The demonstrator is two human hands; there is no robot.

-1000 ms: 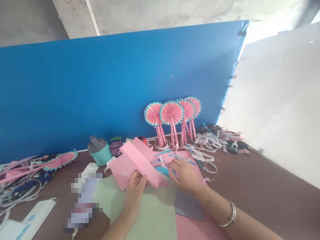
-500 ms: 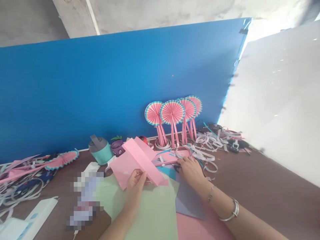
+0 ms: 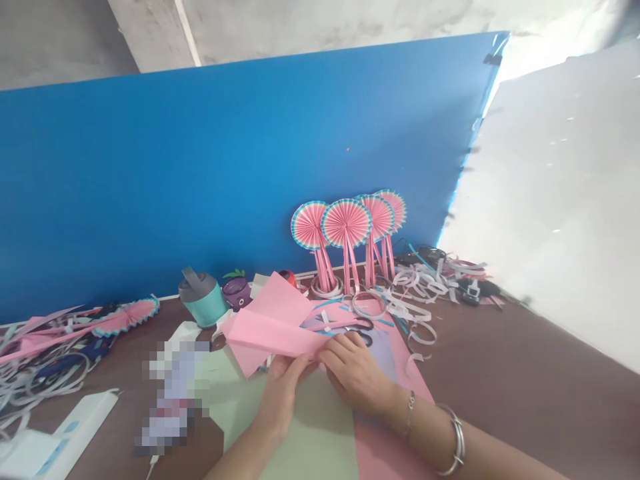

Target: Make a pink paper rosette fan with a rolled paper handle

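A folded pink paper strip (image 3: 273, 335) lies slantwise above the sheets at the middle of the table. My left hand (image 3: 284, 390) pinches its lower edge, thumb along the paper. At the strip's right end, my right hand (image 3: 353, 370) is closed on it, fingertips bent over the edge. Behind the strip are flat pink paper sheets (image 3: 285, 297). Under my hands is a pale green sheet (image 3: 300, 433). Just beyond my right hand, scissors with dark handle loops (image 3: 367, 325) lie partly hidden on a lilac sheet (image 3: 384, 350).
Several pink pleated paper fans (image 3: 346, 223) stand against the blue partition (image 3: 175, 180). Curled paper strips (image 3: 417, 283) are heaped at the right. A teal cup (image 3: 204, 303) and purple pot (image 3: 237, 292) stand at the back left. A white power strip (image 3: 83, 427) lies front left.
My right hand has come left and nearer, from beside the scissors onto the folded strip. The strip has turned from steep to nearly level in my left hand.
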